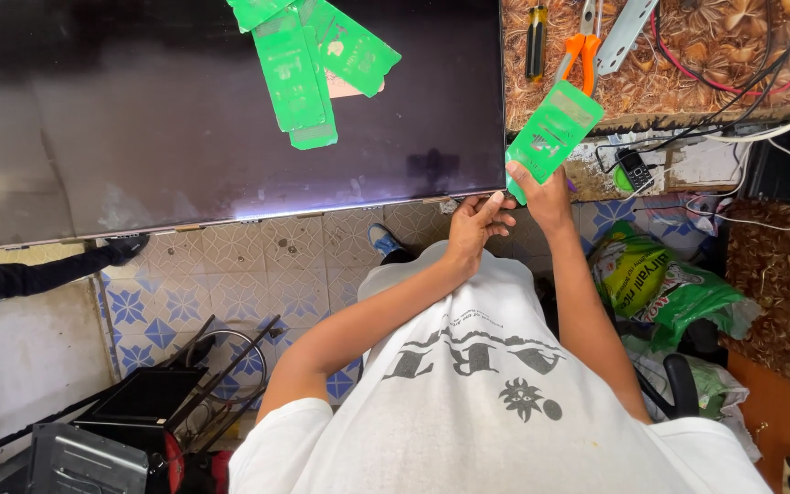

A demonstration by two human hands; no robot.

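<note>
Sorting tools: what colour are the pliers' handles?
Orange, on the pliers; head view shows them best.

- Left hand (475, 222): arm reaches forward, fingers bent, pressing lightly with the fingertips.
- Right hand (541, 197): arm stretched forward, fingers closed in a pinch grip.

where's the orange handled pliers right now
In the head view, the orange-handled pliers lie at the upper right on the patterned workbench, between a yellow-handled screwdriver and a grey metal bracket, just above the green card in the right hand.
</note>
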